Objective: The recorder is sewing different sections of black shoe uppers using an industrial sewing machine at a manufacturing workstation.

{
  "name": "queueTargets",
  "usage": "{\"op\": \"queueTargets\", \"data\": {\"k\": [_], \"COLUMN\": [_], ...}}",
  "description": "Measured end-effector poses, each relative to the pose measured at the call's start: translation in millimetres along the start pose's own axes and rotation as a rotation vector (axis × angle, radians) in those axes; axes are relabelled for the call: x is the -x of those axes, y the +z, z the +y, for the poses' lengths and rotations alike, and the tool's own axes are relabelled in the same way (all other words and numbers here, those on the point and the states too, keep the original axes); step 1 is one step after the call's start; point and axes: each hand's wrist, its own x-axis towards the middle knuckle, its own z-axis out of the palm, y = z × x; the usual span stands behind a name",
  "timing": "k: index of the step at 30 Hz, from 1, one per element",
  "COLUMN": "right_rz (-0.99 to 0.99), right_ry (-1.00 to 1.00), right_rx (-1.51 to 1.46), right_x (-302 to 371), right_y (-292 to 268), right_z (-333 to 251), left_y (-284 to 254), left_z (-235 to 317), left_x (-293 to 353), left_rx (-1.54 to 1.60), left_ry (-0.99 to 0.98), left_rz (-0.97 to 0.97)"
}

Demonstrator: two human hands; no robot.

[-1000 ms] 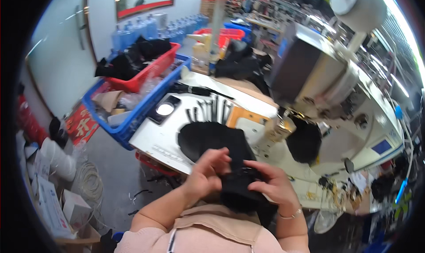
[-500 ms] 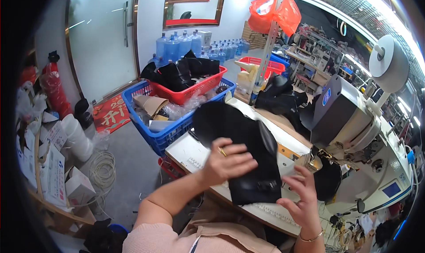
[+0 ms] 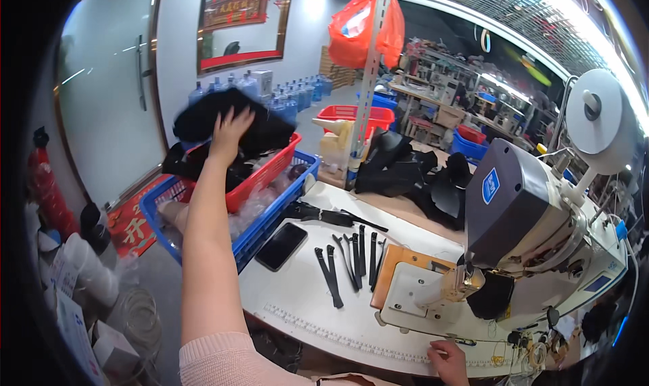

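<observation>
Touching the black piece (image 3: 267, 126) over the red basket (image 3: 265, 172) with the left hand (image 3: 232, 134), wide-fingered and palm hidden; cannot tell whether gripping or only pressing. Holding the right hand (image 3: 449, 361) half-curled, with nothing visible in it, by the front edge of the bench (image 3: 276, 293). Can see black straps (image 3: 362, 254) near a dark phone (image 3: 281, 246).
</observation>
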Motion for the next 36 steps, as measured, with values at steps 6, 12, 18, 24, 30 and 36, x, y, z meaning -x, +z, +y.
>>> {"op": "queueTargets", "data": {"k": [6, 12, 18, 24, 30, 36], "right_rz": [0.055, 0.247, 0.176, 0.173, -0.358, -0.478], "right_ry": [0.078, -0.401, -0.292, -0.750, -0.286, -0.373], "right_rx": [0.378, 0.568, 0.485, 0.015, -0.425, -0.368], "right_x": [7, -3, -15, -99, -192, -138], "right_y": [3, 20, 37, 82, 136, 218], "right_z": [60, 60, 25, -133, -231, -191], "left_y": [87, 48, 3, -107, -197, -226], "left_z": [16, 23, -10, 36, 79, 151], "left_x": [68, 42, -29, -18, 122, 306], "left_rx": [0.346, 0.271, 0.424, 0.913, 1.303, 2.129], "left_ry": [-0.298, 0.054, -0.652, -0.496, -0.519, -1.172], "left_rz": [-0.753, 0.184, -0.277, -0.060, 0.111, 0.262]}}
